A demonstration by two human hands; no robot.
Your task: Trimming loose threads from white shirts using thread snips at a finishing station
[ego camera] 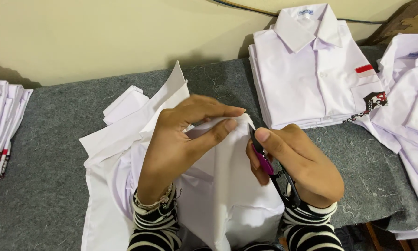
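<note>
A loose white shirt (125, 153) lies spread on the grey felt table (51, 153) in front of me. My left hand (181, 139) pinches a raised fold of its fabric between thumb and fingers. My right hand (297, 162) holds small thread snips (269, 169) with a purple grip and black handle, their tips touching the pinched fold just right of my left fingertips. Both wrists wear black-and-white striped sleeves; the left also has bracelets.
A neat stack of folded white shirts (311, 69) with a red-and-white chest patch sits at the back right. More white shirts (413, 116) pile at the far right edge, and another stack (2, 121) at the far left. A cream wall runs behind.
</note>
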